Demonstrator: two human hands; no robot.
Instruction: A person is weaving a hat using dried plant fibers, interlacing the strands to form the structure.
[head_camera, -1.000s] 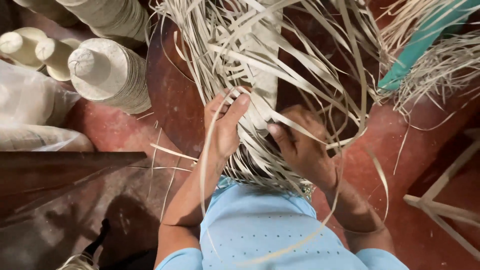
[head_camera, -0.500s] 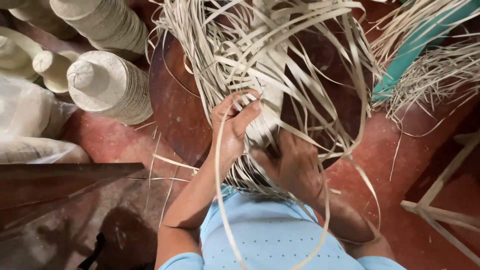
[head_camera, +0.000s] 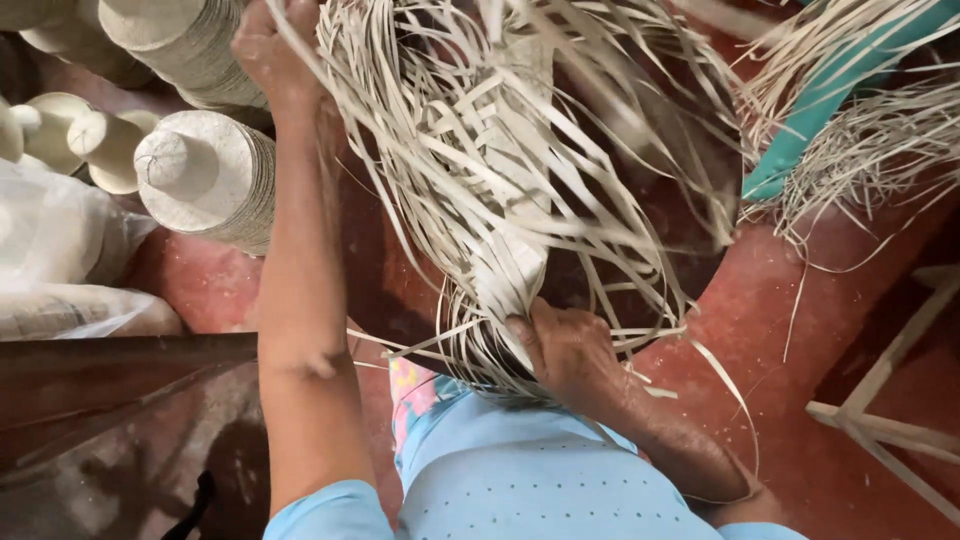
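From the head camera, looking straight down: the person's right hand (head_camera: 565, 345) sits low in the middle of the scene, fingers curled and pressed together on the woven piece (head_camera: 510, 270) where its finished part meets the lap. That piece lies near the body, just above the light blue garment (head_camera: 520, 480), and a great fan of loose pale strips (head_camera: 520, 140) spills from it toward the far side.

The left hand (head_camera: 270, 45) is raised far up at the top left, arm stretched out. It seems to be drawing one or more strips away from the bundle, but the fingers are at the frame edge and I cannot tell whether they pinch or merely hook.

To do this pull well, I judge the right hand should hold the woven edge firmly so the weave does not loosen, while the left draws its strip out straight and free of its neighbours.

Stacked woven hats (head_camera: 205, 180) stand on the red floor (head_camera: 780, 330) at the left.
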